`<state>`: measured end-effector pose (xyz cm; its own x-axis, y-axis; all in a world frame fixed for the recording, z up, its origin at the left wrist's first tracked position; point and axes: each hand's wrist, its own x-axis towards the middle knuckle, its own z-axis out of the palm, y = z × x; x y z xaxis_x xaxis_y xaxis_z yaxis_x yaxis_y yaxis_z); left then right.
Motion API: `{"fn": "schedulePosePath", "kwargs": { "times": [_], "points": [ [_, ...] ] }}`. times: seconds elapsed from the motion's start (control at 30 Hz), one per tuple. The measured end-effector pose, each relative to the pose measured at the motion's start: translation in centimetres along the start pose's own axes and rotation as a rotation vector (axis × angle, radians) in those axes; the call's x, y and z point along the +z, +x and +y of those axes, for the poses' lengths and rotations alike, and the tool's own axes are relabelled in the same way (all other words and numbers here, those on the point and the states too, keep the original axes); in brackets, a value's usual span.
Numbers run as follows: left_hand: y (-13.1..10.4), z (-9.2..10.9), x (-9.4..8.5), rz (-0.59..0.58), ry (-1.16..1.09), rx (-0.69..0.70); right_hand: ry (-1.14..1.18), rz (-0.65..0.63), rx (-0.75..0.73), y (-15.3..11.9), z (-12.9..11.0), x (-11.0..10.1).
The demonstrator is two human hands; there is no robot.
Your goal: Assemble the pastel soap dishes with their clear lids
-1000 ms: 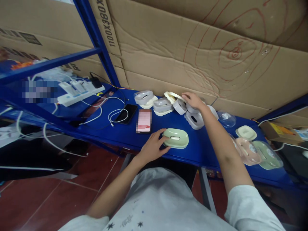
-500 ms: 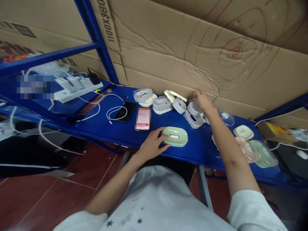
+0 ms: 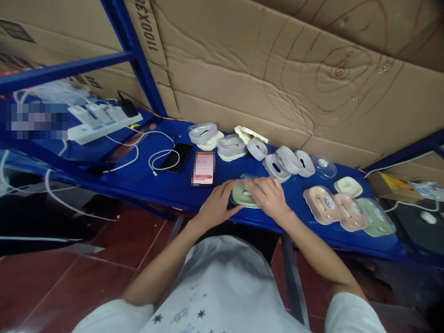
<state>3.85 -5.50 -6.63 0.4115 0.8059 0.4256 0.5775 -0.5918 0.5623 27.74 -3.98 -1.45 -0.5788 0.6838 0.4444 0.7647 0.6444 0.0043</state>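
Pale green oval plastic dish sits at the near edge of the blue table, in front of the person. Half a second ago the right hand was far right among the light grey oval dishes; now its curled fingers hold a clear domed plastic cover over the green dish. The left hand, fingers part-open around the dish's left end, steadies it as before. Both hands therefore appear to work on one piece; whether the cover is seated cannot be told.
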Motion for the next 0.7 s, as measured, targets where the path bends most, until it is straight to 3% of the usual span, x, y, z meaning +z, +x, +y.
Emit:
{"fn": "schedulePosePath", "kwargs": {
  "times": [0.1, 0.27, 0.4, 0.7],
  "points": [
    [0.0, 0.0, 0.0, -0.004, 0.007, 0.014, 0.144, -0.024, -0.002, -0.9, -1.8, 0.3],
    [0.1, 0.1, -0.3, -0.020, -0.017, 0.014, 0.366, -0.016, 0.026, -2.6, 0.2, -0.4],
    [0.1, 0.0, -0.3, -0.026, -0.084, -0.006, 0.366, -0.059, 0.124, -4.5, 2.0, -0.1],
    [-0.2, -0.8, -0.1, -0.039, -0.155, -0.046, 0.284, -0.092, -0.016, -4.8, 1.1, 0.5]
  ]
}}
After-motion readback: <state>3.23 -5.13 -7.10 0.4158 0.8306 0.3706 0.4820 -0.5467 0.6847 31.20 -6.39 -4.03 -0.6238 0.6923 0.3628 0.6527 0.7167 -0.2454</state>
